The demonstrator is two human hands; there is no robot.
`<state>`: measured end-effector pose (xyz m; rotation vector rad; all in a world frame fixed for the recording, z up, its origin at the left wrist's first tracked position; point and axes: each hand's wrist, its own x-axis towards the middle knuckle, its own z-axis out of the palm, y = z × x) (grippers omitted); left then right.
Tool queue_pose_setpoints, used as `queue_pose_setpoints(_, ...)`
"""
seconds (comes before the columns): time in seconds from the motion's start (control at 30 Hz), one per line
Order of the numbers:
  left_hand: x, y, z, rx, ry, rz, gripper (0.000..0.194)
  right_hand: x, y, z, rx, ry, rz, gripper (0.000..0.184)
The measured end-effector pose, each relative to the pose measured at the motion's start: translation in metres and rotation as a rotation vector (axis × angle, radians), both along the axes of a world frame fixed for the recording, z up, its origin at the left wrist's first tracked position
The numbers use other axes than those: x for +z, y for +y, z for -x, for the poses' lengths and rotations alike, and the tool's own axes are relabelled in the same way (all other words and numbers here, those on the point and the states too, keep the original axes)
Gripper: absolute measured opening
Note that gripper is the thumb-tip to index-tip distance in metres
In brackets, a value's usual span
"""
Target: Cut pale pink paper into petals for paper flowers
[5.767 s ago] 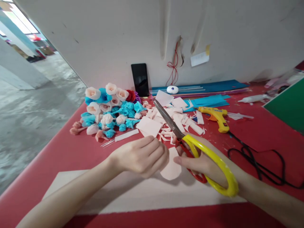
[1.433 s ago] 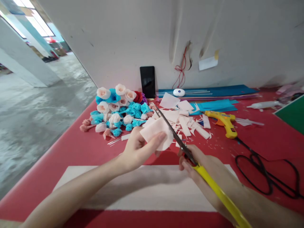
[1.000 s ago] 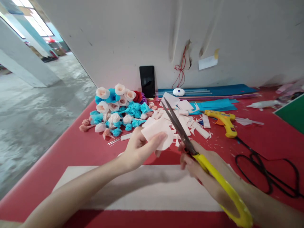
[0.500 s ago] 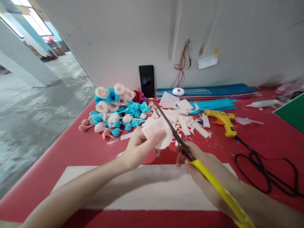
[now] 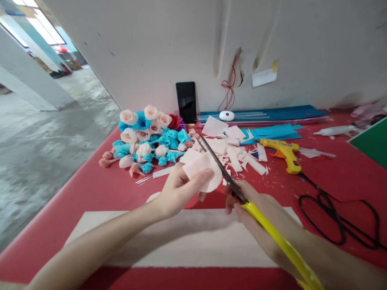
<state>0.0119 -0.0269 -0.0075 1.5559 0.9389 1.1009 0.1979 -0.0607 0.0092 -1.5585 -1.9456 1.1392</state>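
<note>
a pale wall (image 5: 145,48) fills the twelve o'clock side of the view, behind a red table (image 5: 84,193). a long cream sheet (image 5: 196,249) lies flat on the table at six o'clock, beneath both forearms. a heap of paper flowers (image 5: 145,135) sits at nine o'clock, with white paper scraps (image 5: 234,156) strewn off its three o'clock side. the right arm slants in from four o'clock, the right hand (image 5: 266,203) raised and turned on its side, fingers curled in around the scissors (image 5: 234,188); how they sit inside the yellow handles is hidden. the scissors aim at eleven o'clock, tips a little apart. the left arm comes in from seven o'clock, the left hand (image 5: 179,191) held above the table, thumb on top pointing to two o'clock, fingers bent beneath, pinching a paper piece (image 5: 199,163). a yellow glue gun (image 5: 286,152) lies at three o'clock, and a phone (image 5: 186,102) leans upright at twelve. the paper piece is near the centre of the view, its two o'clock edge between the blades. a small white gadget (image 5: 226,116) rests between three and four o'clock from the phone.
</note>
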Motion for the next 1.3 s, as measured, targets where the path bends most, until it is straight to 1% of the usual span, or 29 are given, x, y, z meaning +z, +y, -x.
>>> queue_pose_setpoints(0.1,0.001,0.001,-0.001,0.005,0.003,-0.001,0.039,-0.002,0.003,0.001,0.053,-0.093,0.037,0.016)
queue_pose_setpoints(0.2,0.001,0.001,-0.001,0.011,-0.003,-0.003,0.039,-0.002,0.006,0.002,0.095,-0.185,0.068,0.021)
queue_pose_setpoints(0.3,0.001,0.000,-0.001,0.009,-0.010,0.003,0.039,-0.002,0.007,0.003,0.093,-0.213,0.055,0.025)
queue_pose_setpoints(0.43,-0.001,0.001,0.000,-0.006,-0.012,0.013,0.040,-0.002,0.004,0.002,0.050,-0.267,0.057,0.023)
queue_pose_setpoints(0.53,-0.001,0.001,0.000,-0.005,-0.016,0.027,0.039,-0.003,0.003,0.001,0.062,-0.257,0.057,0.019)
queue_pose_setpoints(0.63,-0.001,0.001,-0.001,-0.019,-0.017,0.043,0.038,-0.005,0.006,-0.001,0.013,-0.151,0.067,0.021)
queue_pose_setpoints(0.8,0.000,0.001,-0.003,-0.070,-0.025,0.066,0.036,-0.010,0.020,-0.006,-0.096,0.321,0.194,0.033)
queue_pose_setpoints(0.87,0.000,0.001,-0.004,-0.102,0.006,0.090,0.035,-0.011,0.026,-0.008,-0.137,0.455,0.252,0.033)
queue_pose_setpoints(0.97,-0.001,-0.001,-0.007,-0.145,0.078,0.163,0.037,-0.013,0.029,-0.010,-0.138,0.635,0.333,0.030)
queue_pose_setpoints(1.03,-0.002,-0.002,-0.010,-0.168,0.135,0.220,0.038,-0.014,0.028,-0.010,-0.085,0.683,0.358,0.025)
queue_pose_setpoints(1.1,-0.002,-0.004,-0.013,-0.196,0.176,0.246,0.038,-0.015,0.026,-0.009,-0.055,0.660,0.341,0.020)
queue_pose_setpoints(1.17,-0.003,-0.005,-0.015,-0.224,0.186,0.239,0.039,-0.015,0.024,-0.008,-0.039,0.633,0.314,0.017)
queue_pose_setpoints(1.23,-0.005,-0.004,-0.015,-0.245,0.170,0.227,0.043,-0.013,0.023,-0.007,-0.034,0.633,0.305,0.016)
queue_pose_setpoints(1.3,-0.008,-0.003,-0.013,-0.266,0.073,0.202,0.050,-0.007,0.024,-0.007,-0.037,0.596,0.285,0.017)
